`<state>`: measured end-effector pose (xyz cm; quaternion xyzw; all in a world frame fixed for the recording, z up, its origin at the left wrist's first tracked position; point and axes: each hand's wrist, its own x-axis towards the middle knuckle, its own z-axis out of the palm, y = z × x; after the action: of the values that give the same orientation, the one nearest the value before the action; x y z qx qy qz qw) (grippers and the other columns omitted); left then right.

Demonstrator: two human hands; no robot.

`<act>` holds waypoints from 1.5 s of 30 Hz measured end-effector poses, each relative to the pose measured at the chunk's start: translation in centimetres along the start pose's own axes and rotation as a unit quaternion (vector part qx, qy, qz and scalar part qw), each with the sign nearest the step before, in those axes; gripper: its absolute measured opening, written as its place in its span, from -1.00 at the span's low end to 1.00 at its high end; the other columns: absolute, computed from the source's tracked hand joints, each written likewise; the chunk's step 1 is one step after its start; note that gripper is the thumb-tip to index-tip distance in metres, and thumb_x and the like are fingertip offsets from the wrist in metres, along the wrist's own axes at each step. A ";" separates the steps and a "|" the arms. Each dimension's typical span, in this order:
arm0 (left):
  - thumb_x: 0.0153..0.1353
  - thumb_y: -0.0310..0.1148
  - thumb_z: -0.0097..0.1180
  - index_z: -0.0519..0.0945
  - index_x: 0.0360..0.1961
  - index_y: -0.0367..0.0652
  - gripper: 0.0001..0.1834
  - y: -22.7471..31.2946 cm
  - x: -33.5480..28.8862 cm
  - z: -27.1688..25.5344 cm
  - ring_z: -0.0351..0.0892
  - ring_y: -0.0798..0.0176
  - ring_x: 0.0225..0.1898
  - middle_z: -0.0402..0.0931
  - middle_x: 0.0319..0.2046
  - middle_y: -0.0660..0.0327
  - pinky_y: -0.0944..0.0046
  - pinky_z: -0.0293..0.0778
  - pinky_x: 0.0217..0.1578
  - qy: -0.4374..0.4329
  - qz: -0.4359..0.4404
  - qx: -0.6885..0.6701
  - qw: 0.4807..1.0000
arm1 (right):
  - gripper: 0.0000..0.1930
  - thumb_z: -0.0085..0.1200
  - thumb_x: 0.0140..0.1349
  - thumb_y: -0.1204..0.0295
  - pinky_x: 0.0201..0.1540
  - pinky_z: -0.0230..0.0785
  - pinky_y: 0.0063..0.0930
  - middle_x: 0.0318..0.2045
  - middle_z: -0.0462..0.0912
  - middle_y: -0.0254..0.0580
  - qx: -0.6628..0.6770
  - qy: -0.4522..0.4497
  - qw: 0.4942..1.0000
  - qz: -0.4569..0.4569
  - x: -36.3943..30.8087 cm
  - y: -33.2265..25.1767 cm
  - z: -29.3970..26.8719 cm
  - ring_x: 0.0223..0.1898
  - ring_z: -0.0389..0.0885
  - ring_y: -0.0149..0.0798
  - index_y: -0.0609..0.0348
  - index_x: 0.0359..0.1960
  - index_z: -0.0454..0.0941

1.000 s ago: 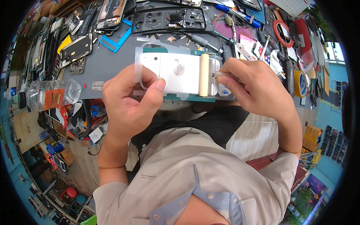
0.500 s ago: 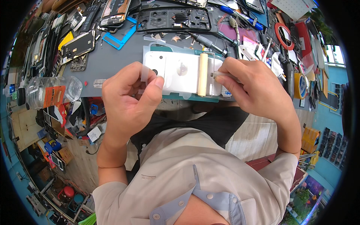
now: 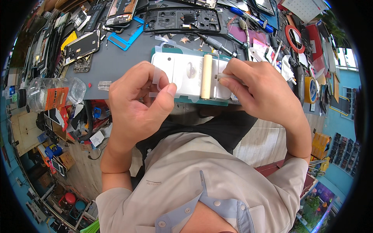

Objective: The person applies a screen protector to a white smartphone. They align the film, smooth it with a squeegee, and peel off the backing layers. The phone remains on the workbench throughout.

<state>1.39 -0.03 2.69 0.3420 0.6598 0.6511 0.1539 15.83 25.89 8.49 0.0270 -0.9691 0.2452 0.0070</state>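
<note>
A white phone back panel (image 3: 182,77) lies lengthwise at the table's near edge, on a teal sheet (image 3: 202,103). Clear protective film (image 3: 157,75) sticks out past the panel's left end. That film is pinched between the thumb and fingers of my left hand (image 3: 142,99), whose thumb tip also touches the panel; its other fingertips are partly hidden. My right hand (image 3: 256,87) grips the handle of a small hand roller (image 3: 207,76) with a cream cylinder on a wire frame. Its cylinder rests across the right part of the panel.
Behind the panel lie a black phone frame (image 3: 182,20), a blue plastic frame (image 3: 123,42) and a grey screwdriver-like tool (image 3: 216,44). A clear plastic bottle (image 3: 58,94) lies at the left, with a razor blade (image 3: 104,85) near it. Yellow tape (image 3: 310,89) stands at the right.
The roller has shifted slightly left over the panel. The panel and my left hand have moved a little to the right, and the left thumb sits further onto the panel's end.
</note>
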 end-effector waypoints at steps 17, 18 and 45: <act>0.38 -0.58 0.41 0.63 -0.28 -0.30 -0.85 0.0 0.0 0.1 0.51 0.65 -0.40 0.61 -0.34 0.37 0.52 0.30 -0.48 -0.005 0.009 -0.002 1.000 | -0.82 0.35 0.53 0.46 -0.36 0.43 0.05 -0.46 0.66 0.13 -0.007 -0.001 1.000 -0.010 0.4 0.1 0.2 -0.43 0.66 0.31 0.28 -0.17 0.59; 0.38 -0.58 0.41 0.63 -0.28 -0.30 -0.85 0.0 0.0 0.2 0.51 0.65 -0.40 0.61 -0.34 0.37 0.52 0.30 -0.48 -0.004 0.013 -0.003 1.000 | -0.82 0.35 0.53 0.46 -0.35 0.43 0.05 -0.46 0.66 0.13 -0.010 -0.001 1.000 -0.011 0.4 0.1 0.2 -0.43 0.66 0.31 0.28 -0.17 0.59; 0.41 -0.63 0.36 0.63 -0.27 -0.30 -0.87 -0.1 -0.1 0.2 0.51 0.66 -0.41 0.60 -0.34 0.37 0.52 0.28 -0.49 -0.003 0.034 -0.005 0.999 | -0.85 0.33 0.52 0.51 -0.32 0.45 0.02 -0.45 0.68 0.09 -0.008 -0.005 1.000 0.005 -0.9 0.4 -0.7 -0.39 0.68 0.26 0.30 -0.18 0.59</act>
<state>1.58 0.07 2.49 0.3654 0.6441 0.6583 0.1353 16.75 26.61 8.86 0.0232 -0.9711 0.2373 0.0012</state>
